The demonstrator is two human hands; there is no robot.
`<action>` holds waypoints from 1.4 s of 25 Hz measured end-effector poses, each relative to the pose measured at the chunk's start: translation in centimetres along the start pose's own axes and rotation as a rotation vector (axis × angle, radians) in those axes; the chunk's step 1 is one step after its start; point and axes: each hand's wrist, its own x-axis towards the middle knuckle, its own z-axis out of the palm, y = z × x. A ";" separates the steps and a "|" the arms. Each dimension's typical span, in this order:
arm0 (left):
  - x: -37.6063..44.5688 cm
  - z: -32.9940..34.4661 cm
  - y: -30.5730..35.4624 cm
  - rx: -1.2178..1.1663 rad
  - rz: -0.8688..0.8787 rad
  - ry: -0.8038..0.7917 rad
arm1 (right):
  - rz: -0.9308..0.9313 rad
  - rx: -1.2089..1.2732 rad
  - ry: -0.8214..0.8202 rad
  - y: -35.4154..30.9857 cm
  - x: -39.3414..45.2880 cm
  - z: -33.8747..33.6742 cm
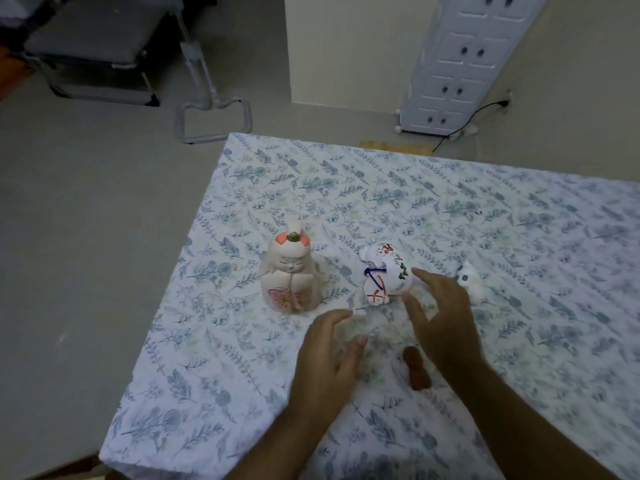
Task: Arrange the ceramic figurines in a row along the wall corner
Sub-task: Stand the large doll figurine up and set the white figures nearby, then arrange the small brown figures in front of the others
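Note:
A tall cream rabbit-doll figurine (290, 276) with pink ears stands upright on the floral sheet. To its right a white painted figurine (384, 273) with a blue cord lies tilted on its side. A small white figurine (471, 284) lies further right, partly behind my right hand. A small red-brown figurine (417, 372) lies on the sheet between my arms. My right hand (441, 315) is spread open beside the painted figurine, fingertips at its right edge. My left hand (327, 360) hovers open just below it, holding nothing.
The bed's floral sheet (450, 209) has its left edge and far corner (235, 136) next to grey floor. A metal frame (214, 116) stands beyond the corner. A white cabinet (460, 64), a cable and the wall lie at the back right.

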 end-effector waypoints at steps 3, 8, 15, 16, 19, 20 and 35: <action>5.6 5.3 1.3 0.071 -0.114 -0.009 | 0.264 -0.057 0.054 5.6 2.1 -2.8; 10.7 10.3 0.3 0.373 -0.459 -0.079 | 0.575 -0.014 -0.207 11.4 5.6 -3.7; 10.4 13.7 2.4 0.050 -0.356 0.101 | 0.435 0.314 -0.153 12.0 6.3 -3.2; 10.7 14.2 3.1 0.065 -0.323 0.108 | 0.388 0.269 -0.133 12.1 6.6 -3.1; 11.2 15.7 4.9 0.127 -0.191 0.108 | 0.232 0.106 -0.053 12.6 7.3 -3.0; 11.2 16.2 5.1 0.165 -0.147 0.098 | 0.189 0.062 -0.051 12.8 7.3 -2.9; 2.2 13.9 1.4 0.292 -0.289 0.006 | 0.321 0.264 -0.129 14.4 -1.0 -5.1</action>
